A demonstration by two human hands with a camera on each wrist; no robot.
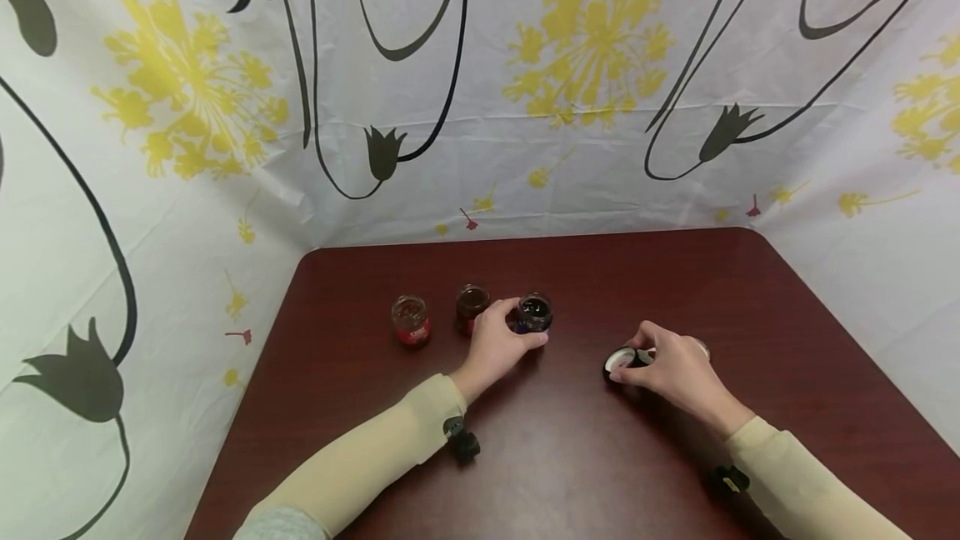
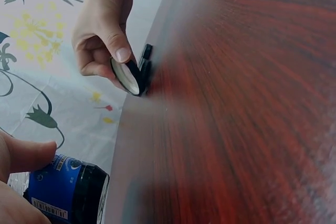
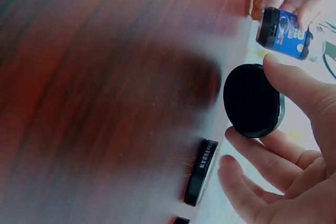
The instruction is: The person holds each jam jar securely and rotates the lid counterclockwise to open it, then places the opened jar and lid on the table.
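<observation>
My left hand grips an uncapped glass jar by its sides, thumb and fingers around it. Its dark contents show through the top; in the left wrist view its blue label with a barcode is visible. Whether its base touches the table I cannot tell. To the right, my right hand pinches a round black lid at the rim, tilted, white inside facing left. The right wrist view has this lid from its black top, above another black lid lying on the table.
Two more uncapped jars, one with a red label and one partly behind my left hand, stand on the dark red-brown table. Part of a further lid shows behind my right hand. A patterned white cloth hangs around the table.
</observation>
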